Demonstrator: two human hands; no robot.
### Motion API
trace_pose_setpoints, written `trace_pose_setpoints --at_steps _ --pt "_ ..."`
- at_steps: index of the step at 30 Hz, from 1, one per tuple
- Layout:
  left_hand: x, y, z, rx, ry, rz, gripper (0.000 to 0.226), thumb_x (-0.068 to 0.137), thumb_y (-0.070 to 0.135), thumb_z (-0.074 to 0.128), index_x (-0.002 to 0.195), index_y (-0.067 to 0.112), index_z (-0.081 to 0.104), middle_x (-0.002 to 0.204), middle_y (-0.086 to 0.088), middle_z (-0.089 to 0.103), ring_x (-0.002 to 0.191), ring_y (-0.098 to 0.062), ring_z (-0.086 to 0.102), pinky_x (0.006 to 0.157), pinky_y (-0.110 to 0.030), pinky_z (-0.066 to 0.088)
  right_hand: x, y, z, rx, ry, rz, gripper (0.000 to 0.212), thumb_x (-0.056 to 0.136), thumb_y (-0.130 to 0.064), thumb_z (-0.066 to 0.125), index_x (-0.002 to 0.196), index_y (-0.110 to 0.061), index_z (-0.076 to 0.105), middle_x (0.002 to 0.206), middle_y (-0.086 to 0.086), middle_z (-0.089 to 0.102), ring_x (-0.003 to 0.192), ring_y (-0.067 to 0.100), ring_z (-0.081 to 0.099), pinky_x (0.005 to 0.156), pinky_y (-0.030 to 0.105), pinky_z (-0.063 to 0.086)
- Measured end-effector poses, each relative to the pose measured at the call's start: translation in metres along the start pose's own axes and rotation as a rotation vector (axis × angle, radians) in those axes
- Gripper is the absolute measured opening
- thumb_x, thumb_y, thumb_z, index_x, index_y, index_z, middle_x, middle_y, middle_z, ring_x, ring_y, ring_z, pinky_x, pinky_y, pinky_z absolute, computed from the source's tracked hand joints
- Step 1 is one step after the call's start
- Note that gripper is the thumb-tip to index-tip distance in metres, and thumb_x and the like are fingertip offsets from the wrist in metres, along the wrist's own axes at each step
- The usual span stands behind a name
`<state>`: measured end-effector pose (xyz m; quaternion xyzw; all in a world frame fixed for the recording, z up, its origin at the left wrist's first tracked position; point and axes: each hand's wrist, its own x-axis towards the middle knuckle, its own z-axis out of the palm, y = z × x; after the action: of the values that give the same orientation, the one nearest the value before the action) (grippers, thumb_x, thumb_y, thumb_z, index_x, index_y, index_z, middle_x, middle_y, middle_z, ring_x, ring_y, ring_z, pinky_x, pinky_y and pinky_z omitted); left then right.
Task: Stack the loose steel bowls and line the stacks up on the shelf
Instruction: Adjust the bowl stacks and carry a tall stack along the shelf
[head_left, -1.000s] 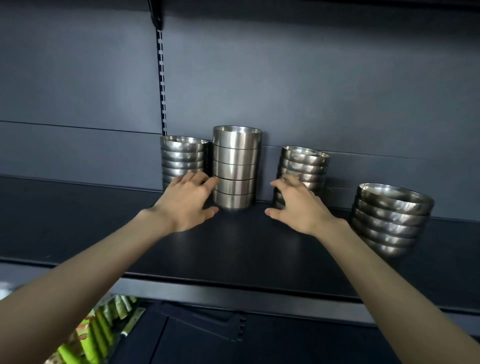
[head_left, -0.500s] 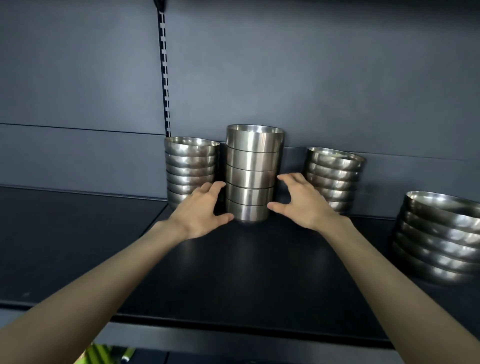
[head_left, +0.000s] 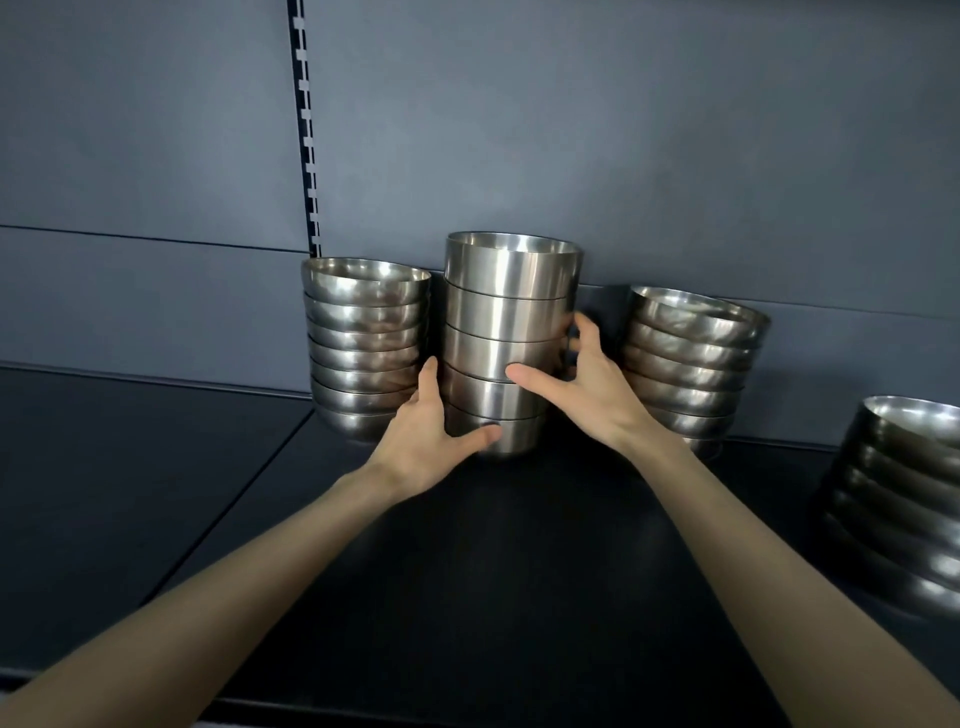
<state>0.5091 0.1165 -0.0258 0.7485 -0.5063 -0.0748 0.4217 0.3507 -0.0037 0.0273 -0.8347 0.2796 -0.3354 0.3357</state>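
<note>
A tall stack of straight-sided steel bowls (head_left: 506, 291) stands at the back of the dark shelf (head_left: 467, 571). My left hand (head_left: 421, 447) grips its lower left side, thumb across the bottom bowl. My right hand (head_left: 587, 384) holds its right side, thumb on the front, fingers wrapped behind. A stack of rounded steel bowls (head_left: 363, 343) stands close on the left, touching my left fingers. Another rounded stack (head_left: 691, 358) stands to the right, leaning slightly.
A fourth stack of wider bowls (head_left: 904, 493) sits at the right edge, nearer the front. A slotted upright (head_left: 306, 130) runs up the grey back panel. The shelf's left part and front are bare dark surface.
Both hands have closed in from either side and now grip the tall middle stack. The view has moved closer and shifted left.
</note>
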Motion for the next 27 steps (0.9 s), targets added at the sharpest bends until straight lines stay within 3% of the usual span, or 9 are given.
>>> trace_pose_setpoints --at_steps 2,5,7,12,17,23,27 --pt "0.004 -0.002 0.002 -0.035 -0.004 -0.032 0.118 0.071 0.059 0.071 0.152 0.018 -0.004 0.15 -0.012 0.037 0.129 -0.027 0.047 0.106 -0.032 0.038 0.003 0.003 0.002 0.048 0.006 0.007 0.11 0.063 -0.068 0.072 0.15 -0.035 0.013 0.109 -0.038 0.042 0.096 -0.017 0.047 0.075 0.001 0.036" --pt "0.005 -0.004 0.003 -0.104 -0.015 -0.058 0.114 0.071 0.057 0.073 0.152 0.017 0.004 0.149 -0.01 0.04 0.134 -0.023 0.041 0.1 -0.023 0.034 0.005 0.006 0.006 0.105 -0.005 0.037 0.108 0.057 -0.07 0.072 0.146 -0.037 0.02 0.104 -0.036 0.048 0.108 -0.001 0.054 0.094 0.026 0.049" --pt "0.004 -0.005 0.003 -0.13 -0.006 -0.055 0.109 0.071 0.054 0.075 0.151 0.015 0.011 0.146 -0.007 0.044 0.133 -0.021 0.042 0.099 -0.022 0.034 0.004 0.006 0.007 0.139 -0.006 0.043 0.104 0.056 -0.07 0.073 0.143 -0.037 0.027 0.105 -0.031 0.054 0.105 -0.001 0.056 0.098 0.038 0.05" --pt "-0.008 -0.002 -0.004 -0.151 -0.003 -0.022 0.106 0.067 0.054 0.078 0.147 0.012 0.022 0.14 -0.005 0.05 0.128 -0.018 0.047 0.106 -0.032 0.041 -0.011 -0.003 0.006 0.154 0.018 0.041 0.105 0.054 -0.069 0.074 0.142 -0.034 0.03 0.105 -0.028 0.055 0.108 0.005 0.059 0.098 0.04 0.051" --pt "-0.031 0.002 -0.014 -0.137 -0.031 0.003 0.107 0.061 0.059 0.079 0.145 0.018 0.027 0.136 -0.004 0.05 0.12 -0.019 0.053 0.102 -0.039 0.046 -0.04 -0.015 0.005 0.147 0.042 0.035 0.109 0.054 -0.071 0.074 0.144 -0.034 0.027 0.104 -0.029 0.053 0.111 0.008 0.058 0.098 0.039 0.05" --pt "-0.06 0.009 -0.025 -0.081 -0.049 0.045 0.117 0.047 0.076 0.071 0.145 0.024 0.034 0.133 0.0 0.046 0.119 -0.018 0.051 0.1 -0.041 0.047 -0.074 -0.025 0.001 0.151 0.059 0.049 0.117 0.05 -0.073 0.075 0.147 -0.032 0.024 0.123 -0.015 0.054 0.116 0.015 0.058 0.099 0.045 0.05" --pt "-0.076 0.011 -0.028 -0.114 -0.047 0.047 0.113 0.045 0.075 0.074 0.141 0.027 0.039 0.123 0.004 0.047 0.109 -0.015 0.055 0.096 -0.039 0.05 -0.089 -0.03 -0.001 0.148 0.076 0.034 0.116 0.048 -0.072 0.076 0.146 -0.033 0.026 0.11 -0.025 0.054 0.11 0.009 0.06 0.095 0.042 0.053"
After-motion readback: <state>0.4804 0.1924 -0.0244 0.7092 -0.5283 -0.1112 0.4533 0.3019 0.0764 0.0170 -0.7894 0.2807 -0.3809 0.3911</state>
